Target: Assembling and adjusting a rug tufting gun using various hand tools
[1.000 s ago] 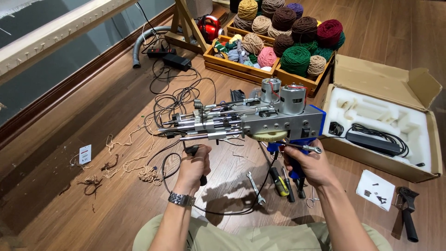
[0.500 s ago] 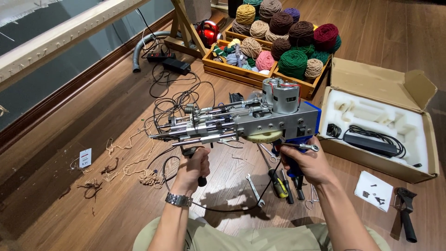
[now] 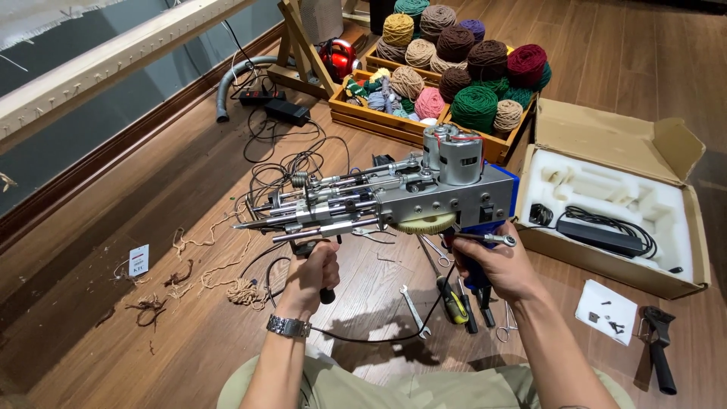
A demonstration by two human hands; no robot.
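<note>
Closest to the viewer, at the bottom centre of the frame, two bare forearms reach up from a seated lap. Wearing a metal wristwatch (image 3: 288, 326), the left hand (image 3: 310, 274) is clamped around the black front handle (image 3: 326, 291) of a tufting gun. Lower right of centre, the right hand (image 3: 496, 265) is closed around the gun's blue rear grip (image 3: 478, 279), with a small wrench (image 3: 485, 238) lying across its fingers. Held level above the wooden floor (image 3: 189, 356), the tufting gun (image 3: 401, 201) fills the middle of the frame, its needle end pointing left and a round motor (image 3: 452, 154) on top. Below it on the floor lie spanners (image 3: 415, 310), a yellow-handled screwdriver (image 3: 453, 299) and scraps of yarn (image 3: 244, 291). At right sits an open cardboard box (image 3: 613, 144) with white foam and a black power adapter (image 3: 598, 236). Farther off, at upper centre, wooden crates (image 3: 379, 121) hold balls of yarn (image 3: 474, 106) in many colours. A wooden frame (image 3: 113, 60) crosses the upper left.
</note>
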